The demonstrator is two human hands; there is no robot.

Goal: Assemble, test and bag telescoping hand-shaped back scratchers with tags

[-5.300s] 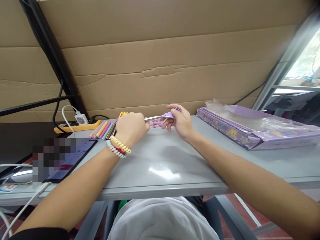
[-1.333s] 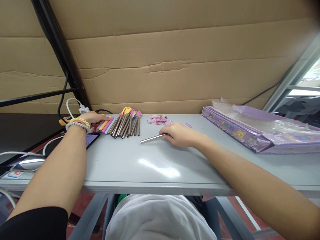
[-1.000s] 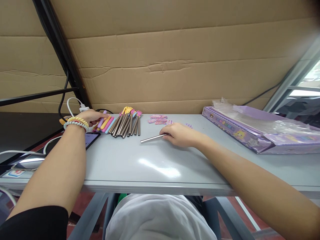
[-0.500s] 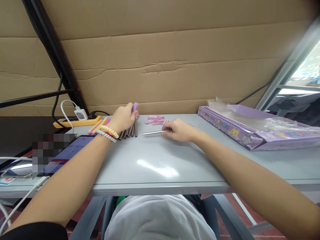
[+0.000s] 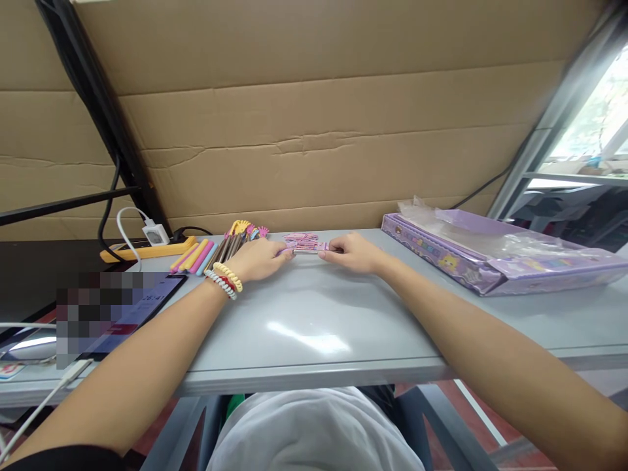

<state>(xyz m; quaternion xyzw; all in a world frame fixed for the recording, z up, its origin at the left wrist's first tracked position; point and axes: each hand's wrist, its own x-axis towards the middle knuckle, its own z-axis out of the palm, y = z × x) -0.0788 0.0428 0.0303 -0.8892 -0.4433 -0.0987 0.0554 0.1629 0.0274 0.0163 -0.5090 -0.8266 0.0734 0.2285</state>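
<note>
My right hand (image 5: 354, 252) is closed round one end of a thin metal rod (image 5: 306, 252), held level just above the table. At the rod's other end my left hand (image 5: 261, 259), with braided bracelets on its wrist, pinches a small purple tube (image 5: 285, 251), mostly hidden by the fingers. Whether rod and tube touch or fit together I cannot tell. Left of that hand lies a bunch of metal rods with colourful hand-shaped tips (image 5: 241, 229). Beside them are yellow, pink and blue tubes (image 5: 199, 256). Small pink printed pieces (image 5: 300, 239) lie in a pile behind the held rod.
A purple printed box (image 5: 471, 271) with clear plastic wrap stands at the right. At the left are a phone (image 5: 142, 307), a yellow power strip (image 5: 152, 250) with a white charger (image 5: 156, 231), and white cables. Cardboard (image 5: 314, 131) closes off the back of the grey table (image 5: 304, 307).
My left hand has come down and right with the purple tube, from above the rods to the metal rod's left end. My right hand has stayed nearly in place, holding the rod.
</note>
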